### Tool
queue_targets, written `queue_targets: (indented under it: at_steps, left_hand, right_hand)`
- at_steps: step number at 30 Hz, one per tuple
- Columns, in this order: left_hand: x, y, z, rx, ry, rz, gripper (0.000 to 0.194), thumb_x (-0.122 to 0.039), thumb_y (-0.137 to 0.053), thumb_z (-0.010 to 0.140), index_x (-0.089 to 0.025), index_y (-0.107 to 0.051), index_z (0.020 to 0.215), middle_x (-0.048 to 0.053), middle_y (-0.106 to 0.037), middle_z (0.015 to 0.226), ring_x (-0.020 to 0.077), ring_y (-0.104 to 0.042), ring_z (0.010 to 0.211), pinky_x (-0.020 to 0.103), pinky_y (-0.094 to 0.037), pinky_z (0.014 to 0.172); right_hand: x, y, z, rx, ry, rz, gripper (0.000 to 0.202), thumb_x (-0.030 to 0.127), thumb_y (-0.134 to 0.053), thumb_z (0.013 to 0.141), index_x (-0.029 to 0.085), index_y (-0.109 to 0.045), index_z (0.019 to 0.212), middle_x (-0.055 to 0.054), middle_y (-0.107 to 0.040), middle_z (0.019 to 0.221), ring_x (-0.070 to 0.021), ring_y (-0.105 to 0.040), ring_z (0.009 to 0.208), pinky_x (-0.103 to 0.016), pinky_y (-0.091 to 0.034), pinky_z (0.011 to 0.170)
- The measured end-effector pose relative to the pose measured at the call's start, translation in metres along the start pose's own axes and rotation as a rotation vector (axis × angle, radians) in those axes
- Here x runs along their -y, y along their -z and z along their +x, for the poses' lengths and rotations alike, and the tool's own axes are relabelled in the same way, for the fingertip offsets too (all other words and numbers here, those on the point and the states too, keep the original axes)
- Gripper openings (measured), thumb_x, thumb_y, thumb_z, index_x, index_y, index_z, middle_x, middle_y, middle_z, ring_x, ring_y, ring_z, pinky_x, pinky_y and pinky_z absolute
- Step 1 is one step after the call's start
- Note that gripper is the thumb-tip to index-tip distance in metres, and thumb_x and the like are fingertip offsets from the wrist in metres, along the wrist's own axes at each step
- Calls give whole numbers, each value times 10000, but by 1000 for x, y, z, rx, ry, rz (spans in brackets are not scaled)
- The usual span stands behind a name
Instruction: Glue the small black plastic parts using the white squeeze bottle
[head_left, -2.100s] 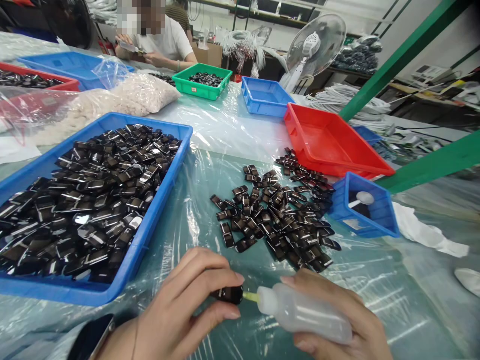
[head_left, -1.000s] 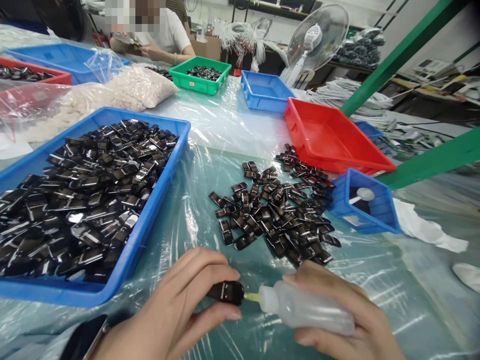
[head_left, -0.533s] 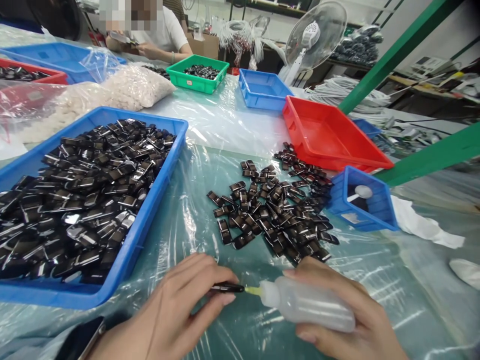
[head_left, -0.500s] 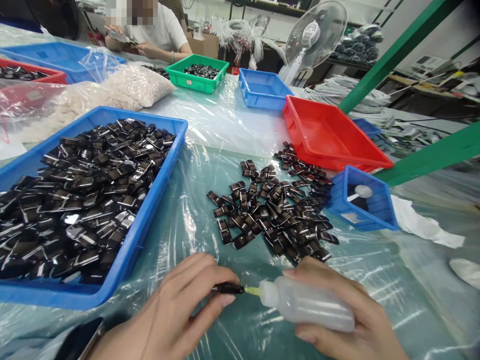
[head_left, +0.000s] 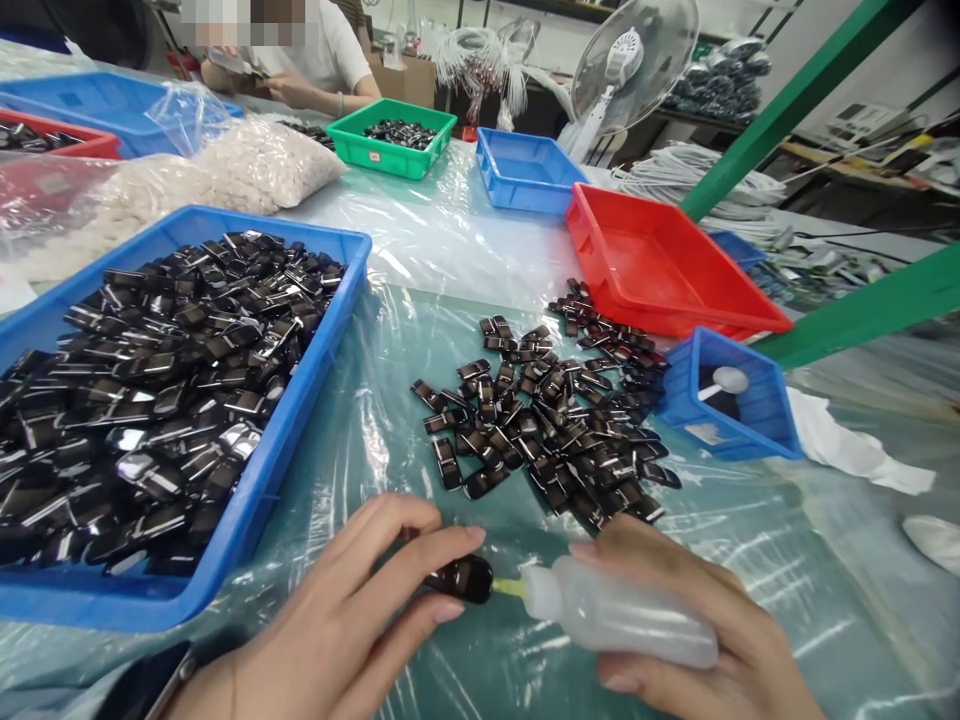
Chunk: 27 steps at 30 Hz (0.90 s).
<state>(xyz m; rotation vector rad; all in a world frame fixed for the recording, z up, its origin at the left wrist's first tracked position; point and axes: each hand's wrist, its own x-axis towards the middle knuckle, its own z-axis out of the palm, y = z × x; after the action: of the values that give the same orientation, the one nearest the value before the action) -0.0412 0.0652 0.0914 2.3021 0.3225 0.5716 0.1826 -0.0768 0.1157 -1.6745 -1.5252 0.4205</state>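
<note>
Between the thumb and fingers of my left hand [head_left: 375, 590] is a small glossy black plastic part [head_left: 466, 579], its rounded end pointing right. My right hand [head_left: 697, 610] is wrapped round a translucent squeeze bottle [head_left: 630, 610] lying nearly level. The bottle's thin yellowish nozzle [head_left: 510, 587] meets or nearly meets the rounded end of the part; whether they touch I cannot tell. Just beyond my hands, a loose pile of similar black parts [head_left: 555, 430] lies on the plastic-covered table [head_left: 390, 400].
At left stands a blue tray [head_left: 292, 400] heaped with black parts. A red tray [head_left: 675, 260] and a small blue bin [head_left: 757, 420] with a white scoop [head_left: 727, 382] are at right. Farther back are a green tray [head_left: 375, 158], a bag of pale pieces [head_left: 277, 160], a fan [head_left: 626, 60] and a seated person [head_left: 330, 60].
The black part has rolled in my left fingers, so its broad face now shows. My left index finger has lifted and straightened. The bottle stays at its right end.
</note>
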Motion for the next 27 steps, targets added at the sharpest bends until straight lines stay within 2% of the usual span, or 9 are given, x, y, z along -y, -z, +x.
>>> queue_targets:
  at_steps: [4, 9, 14, 16, 20, 24, 27]
  left_hand:
    - [0, 0, 0, -5, -2, -13, 285, -267, -326, 1038, -193, -485, 1263, 76, -527, 1077, 182, -539, 980, 260, -470, 809]
    - [-1, 1, 1, -25, 1, -9, 277, -275, -328, 1039, -201, -503, 1240, 70, -542, 1062, 179, -548, 959, 260, -476, 800]
    - [-3, 1, 1, -12, 13, -9, 271, -278, -336, 1039, -207, -499, 1243, 59, -524, 1078, 161, -534, 980, 230, -454, 838]
    - [-4, 1, 0, -10, 20, -6, 270, -283, -339, 1038, -207, -500, 1242, 56, -522, 1079, 155, -533, 979, 221, -453, 842]
    - [-4, 2, 0, -18, 22, 9, 261, -281, -351, 1035, -205, -502, 1233, 47, -520, 1069, 145, -540, 961, 209, -458, 834]
    - [-3, 5, 1, 29, 6, 29, 250, -254, -400, 1020, -191, -499, 1240, 46, -522, 1071, 137, -550, 961, 193, -463, 846]
    - [-3, 6, 2, 6, 12, 12, 251, -268, -389, 1024, -194, -492, 1241, 46, -533, 1070, 138, -558, 953, 193, -471, 825]
  right_hand:
    - [-2, 3, -3, 54, 25, -67, 380, 492, -710, 775, 416, -633, 1140, 35, -696, 758, -181, -713, 714, -208, -550, 515]
    - [-6, 3, -9, 16, 32, -145, 390, 517, -731, 741, 388, -662, 1102, 15, -725, 865, -187, -723, 791, -217, -594, 630]
    - [-9, 0, -17, -13, -23, -215, 393, 539, -717, 742, 376, -671, 1097, -4, -722, 1043, -196, -720, 916, -189, -602, 653]
    - [-8, -1, -16, -21, -10, -208, 391, 544, -708, 749, 382, -662, 1102, 1, -723, 1027, -190, -725, 889, -185, -600, 637]
    - [-4, -1, -9, 34, 22, -94, 359, 490, -691, 794, 397, -618, 1133, 29, -716, 831, -164, -724, 735, -172, -573, 531]
    - [-6, -3, -11, -29, 1, -164, 352, 525, -693, 774, 379, -650, 1091, 12, -724, 935, -172, -732, 795, -177, -593, 599]
    - [-9, -7, -16, -62, -6, -203, 352, 540, -693, 765, 361, -670, 1067, 0, -726, 973, -180, -734, 825, -191, -599, 660]
